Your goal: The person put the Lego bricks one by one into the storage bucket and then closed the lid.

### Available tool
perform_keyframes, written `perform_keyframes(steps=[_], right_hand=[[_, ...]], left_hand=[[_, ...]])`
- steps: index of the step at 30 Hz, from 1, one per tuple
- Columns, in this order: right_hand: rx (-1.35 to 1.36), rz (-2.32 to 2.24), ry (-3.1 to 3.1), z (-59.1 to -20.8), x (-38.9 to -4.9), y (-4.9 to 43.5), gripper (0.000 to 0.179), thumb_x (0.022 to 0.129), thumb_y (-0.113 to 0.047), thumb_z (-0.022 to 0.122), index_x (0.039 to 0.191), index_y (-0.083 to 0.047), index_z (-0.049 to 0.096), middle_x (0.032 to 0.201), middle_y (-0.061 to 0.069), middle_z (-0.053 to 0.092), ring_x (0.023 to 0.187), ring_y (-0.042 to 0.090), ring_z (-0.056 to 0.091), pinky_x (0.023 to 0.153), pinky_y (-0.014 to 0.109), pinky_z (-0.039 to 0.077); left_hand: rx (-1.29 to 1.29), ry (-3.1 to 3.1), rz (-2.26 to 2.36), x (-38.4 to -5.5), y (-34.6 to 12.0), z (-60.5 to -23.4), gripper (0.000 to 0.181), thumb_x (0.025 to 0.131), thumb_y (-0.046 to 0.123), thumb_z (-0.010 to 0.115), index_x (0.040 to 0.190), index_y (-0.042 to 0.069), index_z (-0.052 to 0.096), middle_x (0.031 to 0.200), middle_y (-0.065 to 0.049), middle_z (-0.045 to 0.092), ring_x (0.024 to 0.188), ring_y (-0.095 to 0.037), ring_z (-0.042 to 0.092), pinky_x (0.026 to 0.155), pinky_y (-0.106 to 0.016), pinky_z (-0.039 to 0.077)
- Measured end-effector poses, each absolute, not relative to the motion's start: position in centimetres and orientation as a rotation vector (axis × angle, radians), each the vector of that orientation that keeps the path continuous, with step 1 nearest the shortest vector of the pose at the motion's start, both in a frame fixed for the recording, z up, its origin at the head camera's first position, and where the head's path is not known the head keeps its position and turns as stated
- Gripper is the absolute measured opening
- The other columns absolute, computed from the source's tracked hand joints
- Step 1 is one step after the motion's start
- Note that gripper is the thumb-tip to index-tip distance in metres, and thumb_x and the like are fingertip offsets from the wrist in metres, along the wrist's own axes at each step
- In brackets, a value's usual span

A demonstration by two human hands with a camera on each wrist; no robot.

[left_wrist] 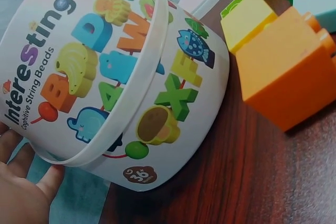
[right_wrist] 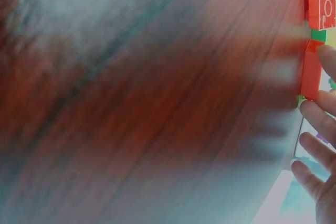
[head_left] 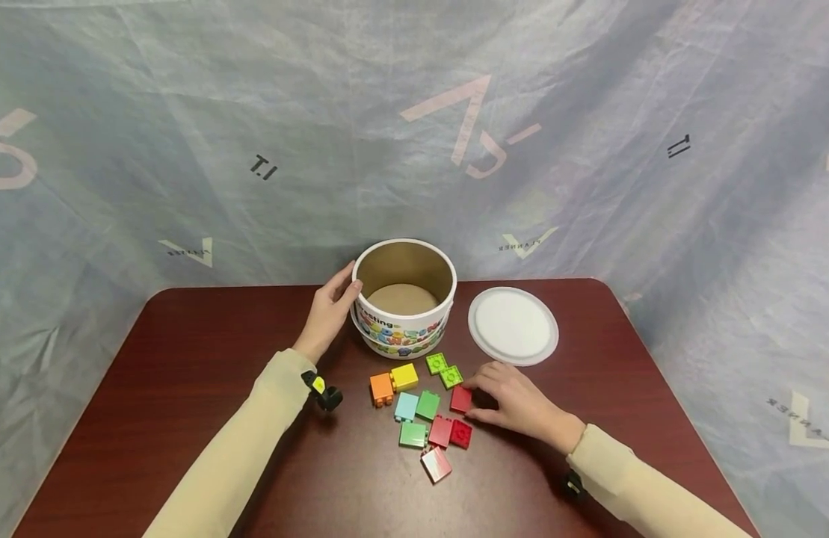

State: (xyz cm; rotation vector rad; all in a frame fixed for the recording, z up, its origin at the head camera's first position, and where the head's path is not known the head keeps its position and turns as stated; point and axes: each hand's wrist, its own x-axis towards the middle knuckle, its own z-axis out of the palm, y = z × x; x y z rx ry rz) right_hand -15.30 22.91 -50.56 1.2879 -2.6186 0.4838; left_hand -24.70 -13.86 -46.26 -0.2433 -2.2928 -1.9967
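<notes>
A white toy bucket (head_left: 404,329) with colourful letter prints stands upright, its mouth uncovered and its inside bare. My left hand (head_left: 330,314) holds its left side, the thumb at the rim; in the left wrist view, the fingers lie beside the bucket's handle (left_wrist: 128,106). My right hand (head_left: 515,400) pinches a red building block (head_left: 461,399) on the table between thumb and index finger. In the right wrist view that block sits at the right edge, between the fingertips. Another red block (head_left: 441,431) and a dark red one (head_left: 461,433) lie just nearer to me.
Orange (head_left: 381,388), yellow (head_left: 404,376), light blue (head_left: 407,406), green (head_left: 427,405) and lime (head_left: 437,364) blocks lie in front of the bucket. A pink-and-white block (head_left: 436,465) is nearest me. The round white lid (head_left: 513,326) lies right of the bucket. A grey curtain (head_left: 286,149) hangs behind the table.
</notes>
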Motion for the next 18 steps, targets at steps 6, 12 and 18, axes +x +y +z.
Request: perform_keyframes(steps=[6,12,18], right_hand=[[1.308,0.515,-2.632,-50.60,-15.31,22.97,0.039,0.084,-0.032,0.087,0.115,-0.011,0.076,0.103,0.000,0.069,0.101,0.019,0.061,0.092,0.042,0.053],[1.305,0.537,-2.636,-50.36,-15.52,23.22,0.038,0.084,-0.031,0.087,0.114,-0.010,0.075,0.106,0.000,0.070,0.103,0.018,0.063,0.094,0.042,0.054],[1.298,0.579,-2.620,-49.97,-15.83,23.27,0.038,0.083,-0.030,0.088,0.113,-0.011,0.074,0.108,-0.002,0.070,0.104,0.017,0.064,0.094,0.041,0.055]], left_hand=[[-0.250,-2.287,-1.978,-24.53,-13.91,-46.26,0.055,0.108,0.024,0.059,0.159,0.009,0.044,0.163,-0.010,0.043,0.152,-0.025,0.037,0.124,-0.047,0.031],[-0.268,-2.283,-1.987,-24.67,-13.86,-46.18,0.055,0.108,0.023,0.059,0.159,0.009,0.044,0.163,-0.010,0.043,0.152,-0.025,0.037,0.124,-0.046,0.032],[-0.257,-2.292,-1.998,-24.82,-13.88,-46.17,0.055,0.109,0.017,0.056,0.160,0.003,0.039,0.165,-0.014,0.038,0.154,-0.029,0.033,0.125,-0.046,0.029]])
